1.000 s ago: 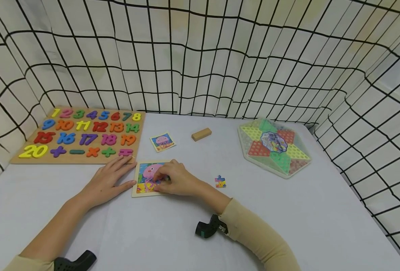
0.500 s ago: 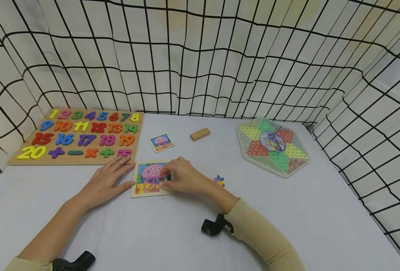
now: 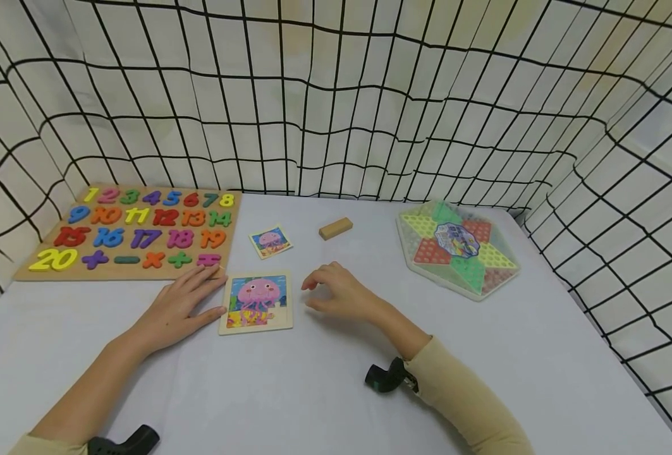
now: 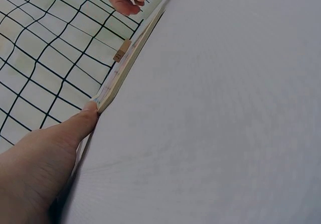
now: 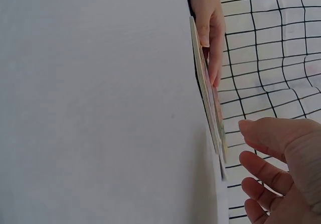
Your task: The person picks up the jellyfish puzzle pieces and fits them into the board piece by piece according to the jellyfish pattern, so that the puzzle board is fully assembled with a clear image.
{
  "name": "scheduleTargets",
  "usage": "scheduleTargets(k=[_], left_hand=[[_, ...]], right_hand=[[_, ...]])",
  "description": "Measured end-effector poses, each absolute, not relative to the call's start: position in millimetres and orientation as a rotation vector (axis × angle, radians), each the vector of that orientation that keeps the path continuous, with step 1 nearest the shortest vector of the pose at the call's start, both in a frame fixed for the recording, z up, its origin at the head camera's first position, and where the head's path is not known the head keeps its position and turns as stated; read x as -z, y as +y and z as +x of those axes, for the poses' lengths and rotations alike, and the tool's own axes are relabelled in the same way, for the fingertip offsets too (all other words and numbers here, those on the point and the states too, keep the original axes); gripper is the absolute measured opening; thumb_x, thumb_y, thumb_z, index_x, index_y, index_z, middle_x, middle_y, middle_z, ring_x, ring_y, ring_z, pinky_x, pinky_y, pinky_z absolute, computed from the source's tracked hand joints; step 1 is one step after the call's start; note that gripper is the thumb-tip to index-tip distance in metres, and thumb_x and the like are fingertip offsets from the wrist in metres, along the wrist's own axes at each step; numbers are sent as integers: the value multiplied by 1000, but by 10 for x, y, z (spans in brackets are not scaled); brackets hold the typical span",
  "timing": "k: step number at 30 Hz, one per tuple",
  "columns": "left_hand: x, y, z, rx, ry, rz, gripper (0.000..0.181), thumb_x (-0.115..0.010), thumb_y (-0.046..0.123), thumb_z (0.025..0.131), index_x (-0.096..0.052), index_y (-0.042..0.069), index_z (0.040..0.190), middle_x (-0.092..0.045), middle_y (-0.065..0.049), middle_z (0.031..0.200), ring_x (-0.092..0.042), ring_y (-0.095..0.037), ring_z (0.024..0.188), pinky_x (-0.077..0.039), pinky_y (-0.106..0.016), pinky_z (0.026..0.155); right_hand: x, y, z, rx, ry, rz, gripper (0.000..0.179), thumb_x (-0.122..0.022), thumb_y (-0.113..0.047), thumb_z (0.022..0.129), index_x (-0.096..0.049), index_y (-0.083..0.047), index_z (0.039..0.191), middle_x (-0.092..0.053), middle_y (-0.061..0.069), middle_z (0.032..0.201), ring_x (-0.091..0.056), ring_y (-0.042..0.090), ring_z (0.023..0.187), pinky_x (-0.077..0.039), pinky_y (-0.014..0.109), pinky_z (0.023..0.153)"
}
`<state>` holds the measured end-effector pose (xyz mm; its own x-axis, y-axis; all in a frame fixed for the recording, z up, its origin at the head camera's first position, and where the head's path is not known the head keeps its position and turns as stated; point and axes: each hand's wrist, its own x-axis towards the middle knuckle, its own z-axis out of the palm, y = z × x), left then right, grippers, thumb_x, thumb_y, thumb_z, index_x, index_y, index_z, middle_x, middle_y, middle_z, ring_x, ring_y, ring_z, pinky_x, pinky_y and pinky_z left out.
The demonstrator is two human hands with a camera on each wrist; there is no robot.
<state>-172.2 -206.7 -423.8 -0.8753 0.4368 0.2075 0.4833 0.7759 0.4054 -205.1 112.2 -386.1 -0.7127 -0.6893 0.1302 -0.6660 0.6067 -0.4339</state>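
Observation:
A wooden jigsaw puzzle [image 3: 258, 292] showing a pink jellyfish lies flat on the white table. Bare wood shows in its lower right corner. My left hand [image 3: 179, 309] rests beside it with straight fingers, the thumb touching the tray's left edge. In the left wrist view that thumb [image 4: 86, 116] meets the tray's edge. Just right of the puzzle hovers my right hand [image 3: 341, 292], fingers loosely bent and thumb apart, holding nothing. The right wrist view also shows a gap between thumb and fingers [image 5: 266, 171]. The loose puzzle piece seen earlier is hidden behind the right hand or forearm.
A board of coloured numbers [image 3: 142, 234] lies at the back left. Behind the puzzle are a small jellyfish picture card [image 3: 270, 241] and a wooden block [image 3: 336, 229]. A hexagonal game box [image 3: 458, 249] sits at the back right. Black netting [image 3: 336, 101] encloses the table.
My right hand has lifted off the puzzle and moved right, uncovering its lower right corner. Its forearm now covers the loose piece. The left hand stays in place.

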Motion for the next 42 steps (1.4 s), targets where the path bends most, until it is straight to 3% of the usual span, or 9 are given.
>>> scheduleTargets(k=[27,37,42], left_hand=[[4243,-2071,-1725,707,-2868,-747,63,-59,42,86,-43,6,136,-28,-18,145,-17,-40,132,-19,-65,94],[4234,-2066,-1722,714,-2888,-738,64,-59,43,87,-42,7,137,-27,-18,145,-16,-40,133,-19,-66,94],[4228,-2068,-1720,708,-2890,-733,65,-59,43,86,-42,6,137,-27,-18,145,-16,-40,133,-18,-66,95]], right_hand=[[3897,1880,-1890,738,2802,-1021,29,-71,-19,80,-63,-7,105,-60,3,103,-48,19,97,-39,34,84],[3939,2040,-1824,739,2846,-826,36,-73,-28,78,-65,-10,107,-58,1,104,-47,19,100,-40,35,86],[3948,2083,-1806,764,2860,-814,37,-74,-28,77,-64,-9,107,-57,0,100,-48,17,95,-41,34,81]])
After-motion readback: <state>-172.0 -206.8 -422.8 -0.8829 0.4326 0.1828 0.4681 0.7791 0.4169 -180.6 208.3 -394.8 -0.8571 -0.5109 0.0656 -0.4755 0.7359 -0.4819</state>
